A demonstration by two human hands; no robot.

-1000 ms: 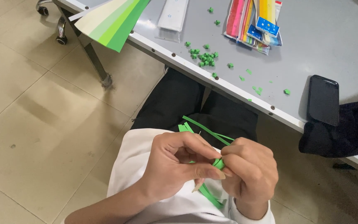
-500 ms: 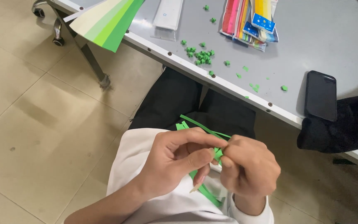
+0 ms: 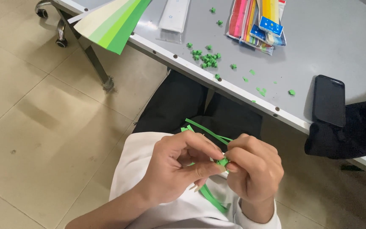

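1. Strip (image 3: 208,133) of green paper is being worked low over the lap, well short of the desk (image 3: 339,46) edge.
2. Its folded end, a small green wad (image 3: 222,161), is pinched between the fingertips of both hands, which are pressed together around it.
3. Left hand (image 3: 178,169) is closed on the wad from the near side, thumb under and forefinger over; right hand (image 3: 253,169) is clamped on it from the other side.
4. Loose tails of the strip are seen running up past the knuckles toward the desk, and another length hangs below the hands against the white shirt.
5. For a clean fold, judging from the grip, the wad should be kept flat between the pads, the strip wrapped snug along each edge, and each crease pressed before the next turn.
6. The free tail is best kept untwisted, or the wrap could skew.
7. On the desk, well apart from the hands, a scatter of small green pieces (image 3: 206,57) lies beside packets of coloured strips (image 3: 255,21), with green card sheets (image 3: 115,21) and a dark phone (image 3: 329,99).
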